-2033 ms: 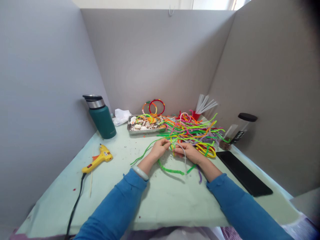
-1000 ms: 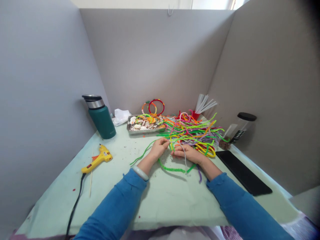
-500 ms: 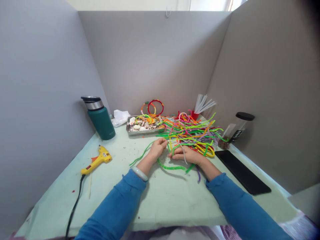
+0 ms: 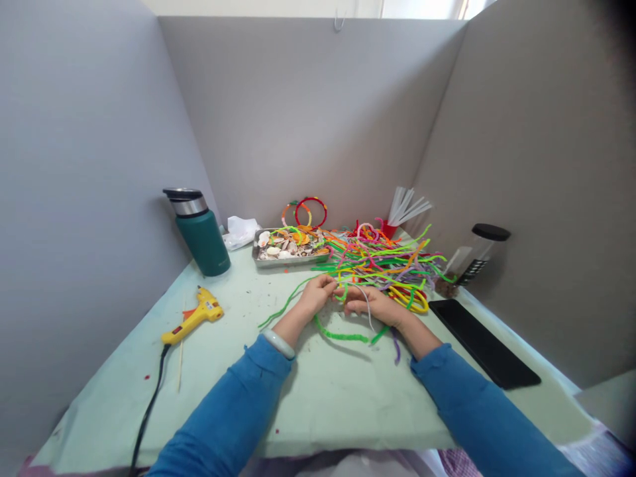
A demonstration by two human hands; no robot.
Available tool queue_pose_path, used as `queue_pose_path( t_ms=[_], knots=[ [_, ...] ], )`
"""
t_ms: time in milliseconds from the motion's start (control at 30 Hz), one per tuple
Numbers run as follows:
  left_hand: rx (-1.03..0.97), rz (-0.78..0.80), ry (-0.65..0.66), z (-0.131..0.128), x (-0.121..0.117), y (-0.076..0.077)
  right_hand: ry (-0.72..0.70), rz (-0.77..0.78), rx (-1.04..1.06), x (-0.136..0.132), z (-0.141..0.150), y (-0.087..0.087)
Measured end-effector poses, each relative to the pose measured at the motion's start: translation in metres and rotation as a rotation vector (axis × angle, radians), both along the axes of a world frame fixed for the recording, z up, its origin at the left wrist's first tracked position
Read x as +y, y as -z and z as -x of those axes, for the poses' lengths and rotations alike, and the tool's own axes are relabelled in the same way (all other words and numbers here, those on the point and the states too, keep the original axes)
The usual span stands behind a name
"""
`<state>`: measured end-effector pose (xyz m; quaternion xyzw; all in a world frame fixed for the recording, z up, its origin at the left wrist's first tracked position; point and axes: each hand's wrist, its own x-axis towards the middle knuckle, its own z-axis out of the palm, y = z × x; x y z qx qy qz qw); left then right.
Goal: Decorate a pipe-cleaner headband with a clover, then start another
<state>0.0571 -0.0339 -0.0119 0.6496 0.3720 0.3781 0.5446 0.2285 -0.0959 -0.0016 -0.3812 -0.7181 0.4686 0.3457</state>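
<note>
My left hand [image 4: 318, 295] is closed, its fingertips pinching a green pipe cleaner [image 4: 284, 309], one thin length of which trails out to the left. A thicker, fuzzy green stretch [image 4: 342, 336] curves below the hands over the table. Close beside it, my right hand [image 4: 371, 306] has its fingers bent around a small light-green curl [image 4: 342, 293], with fingertips meeting those of the left. A thin pale grey strand [image 4: 368, 310] arcs over the back of the right hand. Exactly how the strands join between the fingers is hidden.
Behind the hands lie a heap of coloured pipe cleaners [image 4: 382, 255] and a metal tray [image 4: 291, 262] of shells. A yellow glue gun [image 4: 193, 318] and a green bottle [image 4: 203, 242] are on the left. A black phone-like slab [image 4: 484, 343] and a clear jar [image 4: 479, 252] stand right.
My right hand has moved up and left, so its fingertips now reach my left hand's. The green curl has shifted with it.
</note>
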Motion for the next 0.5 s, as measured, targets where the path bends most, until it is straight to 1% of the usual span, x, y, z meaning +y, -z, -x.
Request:
queue_pose_path(
  t_ms=[200, 500],
  knots=[
    [-0.011, -0.043, 0.039, 0.0, -0.0026, -0.0016, -0.014, 0.044, 0.065, 0.0014, -0.0016, 0.002],
    [0.066, -0.232, 0.075, 0.0005, 0.0067, 0.0063, 0.013, 0.034, 0.11, 0.0046, -0.0038, 0.0065]
  ],
)
